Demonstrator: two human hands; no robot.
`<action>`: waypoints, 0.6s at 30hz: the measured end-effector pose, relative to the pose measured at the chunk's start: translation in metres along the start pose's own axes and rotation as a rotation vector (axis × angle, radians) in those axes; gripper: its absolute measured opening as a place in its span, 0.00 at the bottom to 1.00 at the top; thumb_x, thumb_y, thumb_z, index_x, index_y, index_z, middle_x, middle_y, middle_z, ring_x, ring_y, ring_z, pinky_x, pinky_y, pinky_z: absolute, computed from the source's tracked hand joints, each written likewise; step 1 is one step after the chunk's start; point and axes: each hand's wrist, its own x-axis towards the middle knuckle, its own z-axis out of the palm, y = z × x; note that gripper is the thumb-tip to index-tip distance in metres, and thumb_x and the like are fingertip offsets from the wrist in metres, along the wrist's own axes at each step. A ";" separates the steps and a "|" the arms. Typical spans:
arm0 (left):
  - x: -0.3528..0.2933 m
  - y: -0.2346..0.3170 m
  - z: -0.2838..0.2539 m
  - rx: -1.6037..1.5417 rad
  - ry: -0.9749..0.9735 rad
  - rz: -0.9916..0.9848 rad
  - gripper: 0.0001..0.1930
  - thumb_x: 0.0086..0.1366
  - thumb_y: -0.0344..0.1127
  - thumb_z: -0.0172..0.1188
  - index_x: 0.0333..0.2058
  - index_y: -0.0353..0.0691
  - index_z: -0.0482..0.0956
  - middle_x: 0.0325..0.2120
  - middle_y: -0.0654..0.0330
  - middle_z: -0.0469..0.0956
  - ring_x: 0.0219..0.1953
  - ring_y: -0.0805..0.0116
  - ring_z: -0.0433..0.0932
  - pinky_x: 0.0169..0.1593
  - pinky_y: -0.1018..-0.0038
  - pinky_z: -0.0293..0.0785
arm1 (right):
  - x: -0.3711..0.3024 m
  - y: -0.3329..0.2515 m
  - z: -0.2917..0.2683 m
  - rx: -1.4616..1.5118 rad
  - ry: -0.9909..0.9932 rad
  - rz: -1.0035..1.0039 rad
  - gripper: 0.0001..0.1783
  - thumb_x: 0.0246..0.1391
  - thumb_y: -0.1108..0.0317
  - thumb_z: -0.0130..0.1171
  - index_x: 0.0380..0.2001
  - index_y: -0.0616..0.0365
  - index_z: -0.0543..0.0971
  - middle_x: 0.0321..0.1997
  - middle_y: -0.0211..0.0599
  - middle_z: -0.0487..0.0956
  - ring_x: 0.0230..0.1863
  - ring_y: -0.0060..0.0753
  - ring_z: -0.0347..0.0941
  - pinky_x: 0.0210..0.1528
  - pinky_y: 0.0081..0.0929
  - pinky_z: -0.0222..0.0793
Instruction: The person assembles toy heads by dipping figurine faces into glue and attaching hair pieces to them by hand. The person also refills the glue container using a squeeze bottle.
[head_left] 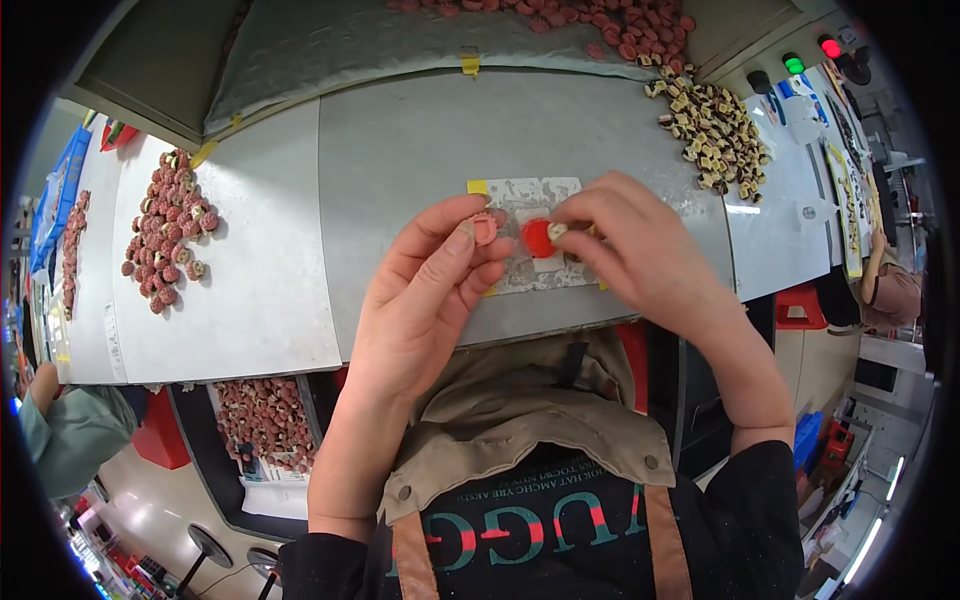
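My left hand [425, 270] pinches a small round pink piece [485, 229] with a squarish hollow between thumb and index finger, held just above the table. To its right, my right hand [640, 245] pinches a small cream-coloured piece [557, 232] in its fingertips. That piece is at the right edge of a bright red disc [536, 240], which lies on a stained whitish pad [550, 190] fixed down with yellow tape. The pink piece and the cream one are apart. Parts of the pad are hidden by my hands.
Many pink shells [640, 30] lie at the back, and small cream-and-dark pieces [715, 135] are heaped at right. Pinkish assembled-looking pieces [165, 235] spread on the left; more fill a bin [265, 425] below the edge. Co-workers' arms show at left [45, 390] and right [878, 262].
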 end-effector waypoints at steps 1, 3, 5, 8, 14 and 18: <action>0.000 0.000 -0.001 -0.005 -0.002 -0.003 0.16 0.70 0.33 0.52 0.54 0.35 0.69 0.44 0.62 0.75 0.46 0.73 0.76 0.49 0.78 0.72 | 0.001 -0.002 0.006 -0.091 0.021 -0.051 0.10 0.49 0.73 0.62 0.36 0.58 0.75 0.33 0.39 0.73 0.35 0.42 0.71 0.36 0.34 0.68; -0.001 -0.001 -0.002 -0.048 -0.043 0.021 0.15 0.69 0.32 0.53 0.53 0.35 0.71 0.44 0.62 0.75 0.46 0.73 0.76 0.49 0.78 0.72 | 0.001 -0.001 0.015 -0.116 0.037 -0.044 0.10 0.48 0.73 0.62 0.36 0.58 0.75 0.33 0.38 0.73 0.35 0.42 0.71 0.36 0.34 0.69; -0.001 -0.002 -0.005 -0.038 -0.056 0.025 0.15 0.69 0.32 0.53 0.53 0.36 0.71 0.44 0.62 0.76 0.45 0.73 0.76 0.49 0.78 0.72 | 0.001 0.000 0.023 -0.137 0.051 -0.041 0.11 0.47 0.73 0.63 0.36 0.58 0.75 0.32 0.38 0.73 0.34 0.42 0.71 0.36 0.34 0.69; -0.003 0.000 0.001 0.003 -0.020 0.031 0.15 0.69 0.33 0.53 0.53 0.36 0.71 0.44 0.63 0.76 0.45 0.74 0.76 0.49 0.79 0.72 | 0.001 0.002 0.026 -0.110 0.091 -0.067 0.11 0.46 0.73 0.63 0.35 0.57 0.76 0.32 0.35 0.73 0.34 0.40 0.72 0.36 0.33 0.69; -0.003 -0.004 -0.009 -0.034 -0.077 0.064 0.17 0.69 0.32 0.54 0.54 0.35 0.70 0.44 0.63 0.76 0.44 0.75 0.76 0.48 0.79 0.72 | 0.004 0.006 0.011 -0.175 -0.008 -0.205 0.15 0.40 0.74 0.64 0.35 0.57 0.77 0.32 0.31 0.74 0.35 0.37 0.72 0.37 0.32 0.69; -0.004 -0.003 0.001 0.025 -0.033 0.064 0.17 0.69 0.32 0.54 0.55 0.35 0.70 0.43 0.63 0.76 0.43 0.75 0.76 0.48 0.78 0.72 | 0.004 0.006 0.013 -0.219 -0.009 -0.179 0.15 0.40 0.75 0.63 0.36 0.57 0.77 0.33 0.31 0.75 0.37 0.37 0.72 0.39 0.32 0.69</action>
